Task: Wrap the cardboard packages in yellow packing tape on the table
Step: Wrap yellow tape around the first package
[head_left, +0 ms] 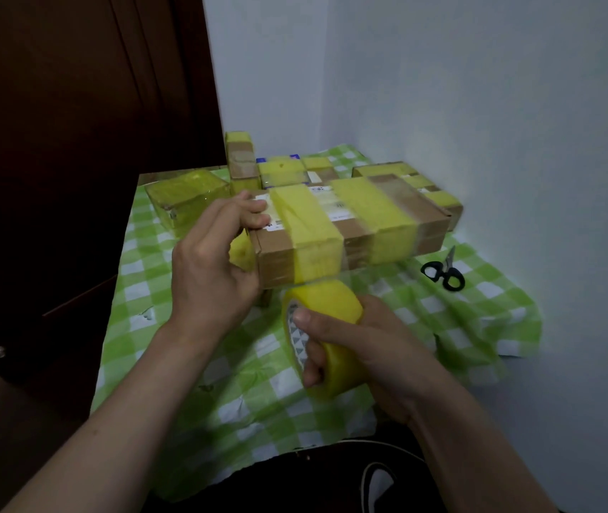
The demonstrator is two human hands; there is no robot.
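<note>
The left hand (213, 261) clamped the near-left end of the box (360, 231), held above the counter (443, 327) with its long axis running near left to far right, while the right hand (369, 349) gripped the tape roll (332, 309) just beneath it.

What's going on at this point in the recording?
A person is wrapping a cardboard package over a table covered with a green checked cloth. The left hand grips the package's left end. The right hand holds the yellow tape roll just below it, with tape running up to the nearer of two yellow bands already on the package. Several taped packages sit behind, and scissors lie on the cloth to the right.
</note>
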